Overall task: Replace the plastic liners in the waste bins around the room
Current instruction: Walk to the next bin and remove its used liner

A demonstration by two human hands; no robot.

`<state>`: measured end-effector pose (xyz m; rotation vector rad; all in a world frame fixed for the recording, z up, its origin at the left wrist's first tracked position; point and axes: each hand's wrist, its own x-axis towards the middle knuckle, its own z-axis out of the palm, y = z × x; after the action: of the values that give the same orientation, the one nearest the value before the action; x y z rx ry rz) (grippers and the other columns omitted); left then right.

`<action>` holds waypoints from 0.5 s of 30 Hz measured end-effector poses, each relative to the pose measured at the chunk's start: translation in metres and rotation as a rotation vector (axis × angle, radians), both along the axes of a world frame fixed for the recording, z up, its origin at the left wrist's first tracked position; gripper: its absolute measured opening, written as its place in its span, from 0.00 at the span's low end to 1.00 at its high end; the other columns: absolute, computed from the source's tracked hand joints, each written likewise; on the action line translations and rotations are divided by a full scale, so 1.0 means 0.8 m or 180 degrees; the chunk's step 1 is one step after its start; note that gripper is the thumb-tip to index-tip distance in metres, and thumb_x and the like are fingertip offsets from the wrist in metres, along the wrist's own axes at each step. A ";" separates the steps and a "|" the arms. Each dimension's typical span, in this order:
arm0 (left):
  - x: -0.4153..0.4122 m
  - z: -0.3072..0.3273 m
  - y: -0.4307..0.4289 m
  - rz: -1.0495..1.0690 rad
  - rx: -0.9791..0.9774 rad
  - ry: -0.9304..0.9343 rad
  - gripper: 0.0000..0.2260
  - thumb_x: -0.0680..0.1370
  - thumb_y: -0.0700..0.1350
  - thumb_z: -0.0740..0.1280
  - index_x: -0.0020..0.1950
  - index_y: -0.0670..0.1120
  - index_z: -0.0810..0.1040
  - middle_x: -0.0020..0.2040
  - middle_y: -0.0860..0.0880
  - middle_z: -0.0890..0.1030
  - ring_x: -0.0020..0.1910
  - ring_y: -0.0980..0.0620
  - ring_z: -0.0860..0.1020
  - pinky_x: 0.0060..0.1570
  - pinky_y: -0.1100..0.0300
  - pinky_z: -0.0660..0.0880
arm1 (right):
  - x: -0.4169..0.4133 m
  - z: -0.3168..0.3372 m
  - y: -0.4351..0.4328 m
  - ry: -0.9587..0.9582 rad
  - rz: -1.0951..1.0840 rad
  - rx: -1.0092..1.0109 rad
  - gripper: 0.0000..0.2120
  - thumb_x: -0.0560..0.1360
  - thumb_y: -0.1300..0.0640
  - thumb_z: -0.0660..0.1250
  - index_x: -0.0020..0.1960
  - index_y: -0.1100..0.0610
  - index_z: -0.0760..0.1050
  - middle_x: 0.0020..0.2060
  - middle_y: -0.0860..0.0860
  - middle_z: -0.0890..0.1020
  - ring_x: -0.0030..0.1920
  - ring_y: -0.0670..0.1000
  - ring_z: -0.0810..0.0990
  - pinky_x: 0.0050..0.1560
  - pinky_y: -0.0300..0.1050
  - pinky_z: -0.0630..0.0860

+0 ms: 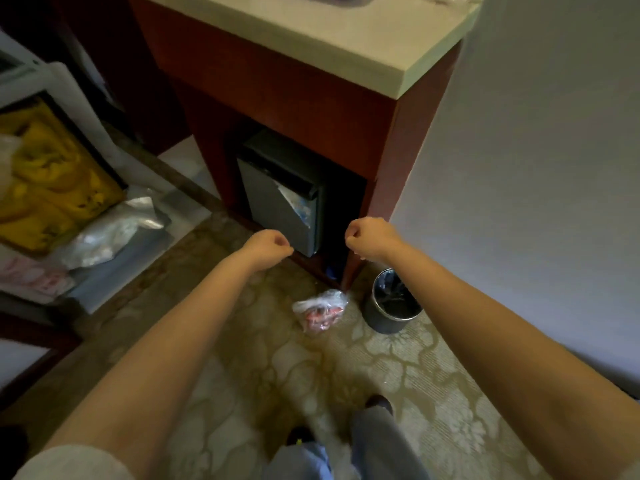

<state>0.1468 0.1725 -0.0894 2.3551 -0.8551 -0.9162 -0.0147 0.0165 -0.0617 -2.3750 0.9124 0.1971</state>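
Note:
A small dark round waste bin [390,306] stands on the carpet by the wall, with a dark liner inside it. To its left lies a tied clear plastic bag [320,311] holding reddish rubbish. My left hand [268,245] and my right hand [369,239] are both stretched out in front of me at about the same height, well above the bin and the bag. Each is curled into a fist. I see nothing held in either; a thin clear liner between them cannot be made out.
A red-brown cabinet [311,98] with a pale stone top houses a small dark fridge [280,206]. A housekeeping cart with a yellow bag [45,181] and plastic packs [110,233] stands at the left. A white wall runs along the right. My feet are on patterned carpet [277,368].

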 end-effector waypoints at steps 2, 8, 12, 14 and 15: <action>0.017 -0.020 0.013 0.0162 0.0086 0.0067 0.09 0.77 0.47 0.67 0.53 0.43 0.80 0.49 0.46 0.80 0.50 0.48 0.79 0.52 0.53 0.76 | 0.026 -0.023 0.001 0.0106 0.0176 0.0097 0.11 0.78 0.56 0.59 0.53 0.58 0.78 0.47 0.56 0.82 0.45 0.58 0.81 0.51 0.54 0.79; 0.051 -0.101 0.024 0.0753 0.0350 0.0415 0.03 0.77 0.44 0.67 0.46 0.45 0.78 0.40 0.47 0.79 0.46 0.47 0.78 0.44 0.58 0.73 | 0.097 -0.110 -0.017 0.0399 0.0621 0.0290 0.10 0.78 0.55 0.58 0.49 0.55 0.77 0.43 0.54 0.80 0.44 0.57 0.79 0.42 0.49 0.76; 0.064 -0.167 0.013 0.0983 0.0543 0.0622 0.04 0.78 0.40 0.64 0.44 0.43 0.78 0.38 0.47 0.77 0.46 0.47 0.76 0.44 0.59 0.72 | 0.131 -0.181 -0.037 0.0613 0.0788 0.0386 0.10 0.77 0.56 0.59 0.50 0.55 0.79 0.44 0.54 0.81 0.45 0.57 0.79 0.45 0.48 0.78; 0.069 -0.206 0.005 0.1131 0.0577 0.0738 0.05 0.77 0.40 0.65 0.50 0.40 0.79 0.44 0.45 0.78 0.48 0.47 0.76 0.49 0.56 0.74 | 0.143 -0.223 -0.047 0.0703 0.0785 0.0407 0.11 0.76 0.56 0.59 0.50 0.55 0.79 0.46 0.54 0.81 0.47 0.57 0.79 0.46 0.47 0.77; 0.070 -0.227 0.001 0.1188 0.0584 0.0785 0.05 0.77 0.40 0.65 0.49 0.40 0.79 0.45 0.44 0.78 0.47 0.48 0.76 0.49 0.56 0.73 | 0.149 -0.245 -0.051 0.0745 0.0781 0.0432 0.11 0.76 0.56 0.59 0.50 0.56 0.79 0.47 0.54 0.81 0.47 0.56 0.79 0.46 0.46 0.76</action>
<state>0.2029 0.1737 -0.2708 2.3728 -0.2312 -1.1268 0.1044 -0.0245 -0.2580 -2.3639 0.6822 0.6245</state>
